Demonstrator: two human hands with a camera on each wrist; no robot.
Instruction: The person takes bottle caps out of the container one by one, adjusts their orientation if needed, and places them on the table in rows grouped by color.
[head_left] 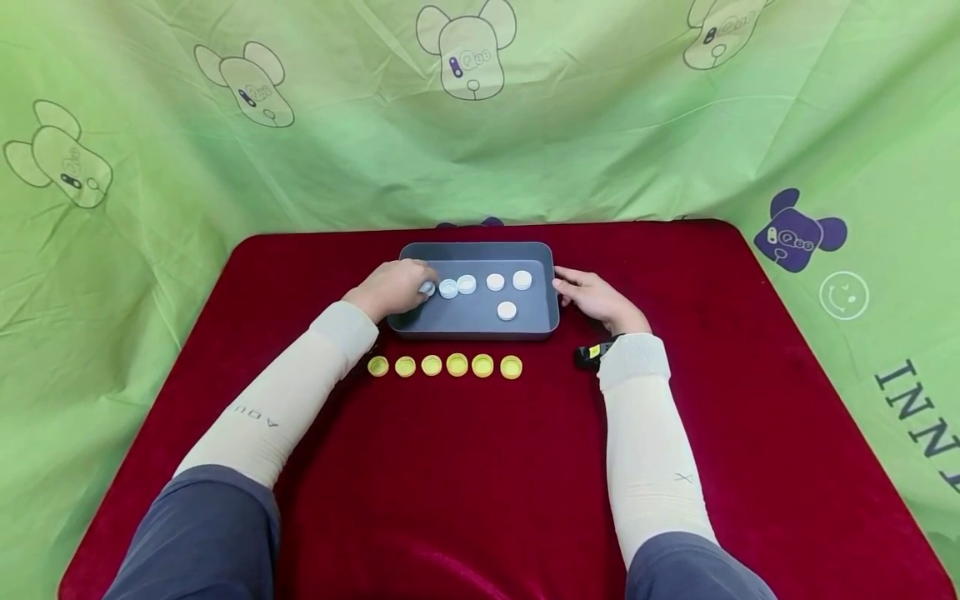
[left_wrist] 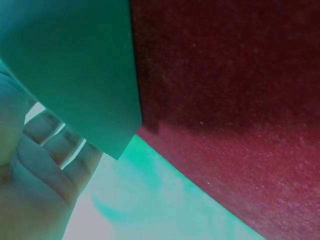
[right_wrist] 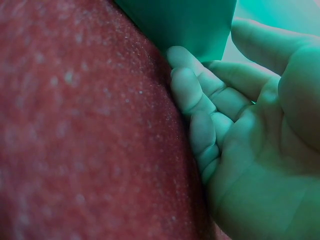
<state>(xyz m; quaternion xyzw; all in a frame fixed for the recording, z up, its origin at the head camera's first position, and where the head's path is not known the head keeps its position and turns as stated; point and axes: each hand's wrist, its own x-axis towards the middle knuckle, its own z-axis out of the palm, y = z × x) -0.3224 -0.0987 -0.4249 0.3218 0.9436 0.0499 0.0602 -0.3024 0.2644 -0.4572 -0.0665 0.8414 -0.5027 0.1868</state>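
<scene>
Gentleness is probably serving best while the left hand (head_left: 393, 287) is pinching a white bottle cap (head_left: 427, 288) inside the gray rectangular tray (head_left: 465, 322), toward its left end, and the right hand (head_left: 597, 298), relaxed, is touching the right wall (head_left: 556, 307), ideally steadying it without jostling neighboring caps (head_left: 448, 289).

Right hand (right_wrist: 250, 135), fingers (right_wrist: 186, 90) bent, near tray (right_wrist: 187, 27), beside red cloth (right_wrist: 90, 130)

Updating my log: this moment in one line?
left hand: pinches white cap inside tray; right hand: at tray's side; yellow caps: row, outside tray
</scene>
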